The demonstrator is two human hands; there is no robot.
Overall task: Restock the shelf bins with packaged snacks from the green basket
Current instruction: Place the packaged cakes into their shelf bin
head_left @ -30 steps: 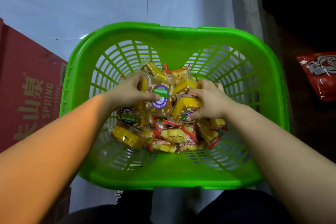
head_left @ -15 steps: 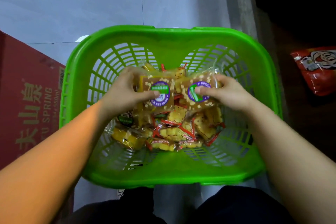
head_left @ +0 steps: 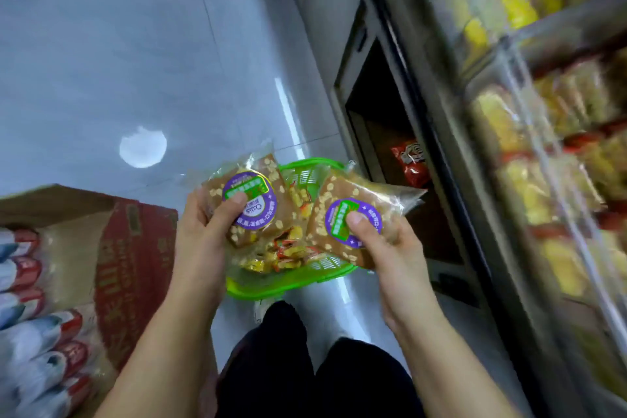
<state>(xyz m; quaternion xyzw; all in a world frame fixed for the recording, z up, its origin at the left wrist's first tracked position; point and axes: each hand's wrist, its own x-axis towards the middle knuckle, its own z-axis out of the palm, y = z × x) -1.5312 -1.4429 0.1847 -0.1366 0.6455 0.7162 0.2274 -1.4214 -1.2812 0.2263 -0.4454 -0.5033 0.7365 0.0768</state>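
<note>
Blurred shelf bins [head_left: 549,159] run along the right; the green basket [head_left: 288,285] sits on the floor below the hands. Left hand [head_left: 203,231] and right hand [head_left: 390,248] each grip a brown snack pack — left pack [head_left: 251,193], right pack [head_left: 342,210] — thumbs pressed on purple labels.

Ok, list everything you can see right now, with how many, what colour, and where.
brown snack packs: two, clear wrap with purple-green round labels, one in each hand above the basket
green basket: one, on the floor below the hands
small snacks: many, yellow and red, inside the basket
cardboard box: one, red, open, on the left
bottles: several, clear with red labels, lower left
red bag: one, in the dark bottom shelf opening
shelf bins: blurred, yellow packs, right
legs: two, dark trousers, bottom centre
left hand: grip shut on one pack
right hand: grip shut on the other
</note>
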